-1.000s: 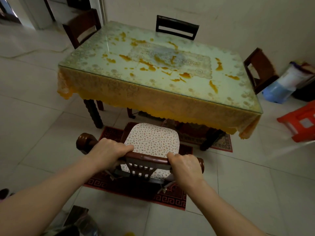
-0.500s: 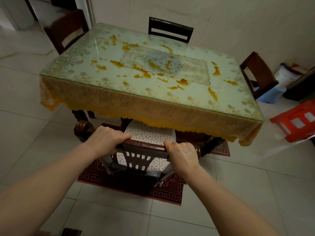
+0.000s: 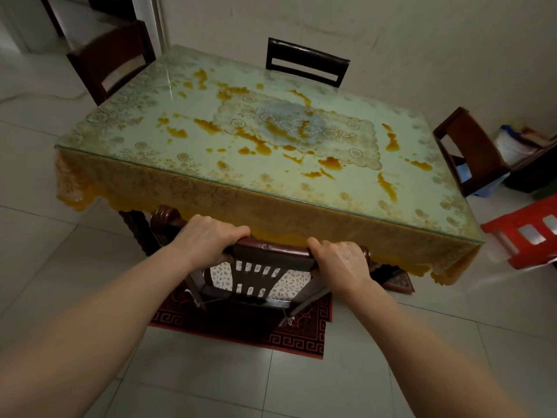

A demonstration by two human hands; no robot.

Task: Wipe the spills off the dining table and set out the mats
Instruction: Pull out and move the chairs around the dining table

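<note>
So, both my hands clamp the near chair's top rail.

My left hand [image 3: 208, 236] and right hand [image 3: 340, 263] grip the chair [image 3: 265, 267], tucked under the near edge of the dining table [image 3: 346, 212]; orange spills [image 3: 265, 143] lie beyond on the glass, well apart from both hands.

We have one view only, from the camera worn on the head, so no second view overlaps it. We look forward and steeply down from standing height at the near long edge of the worktop [image 3: 271, 164], close enough that both forearms run in from the bottom corners. The wide lens bends the floor tiles [image 3: 45, 254] at the edges and takes in the far wall [image 3: 391, 40] behind the table.
</note>
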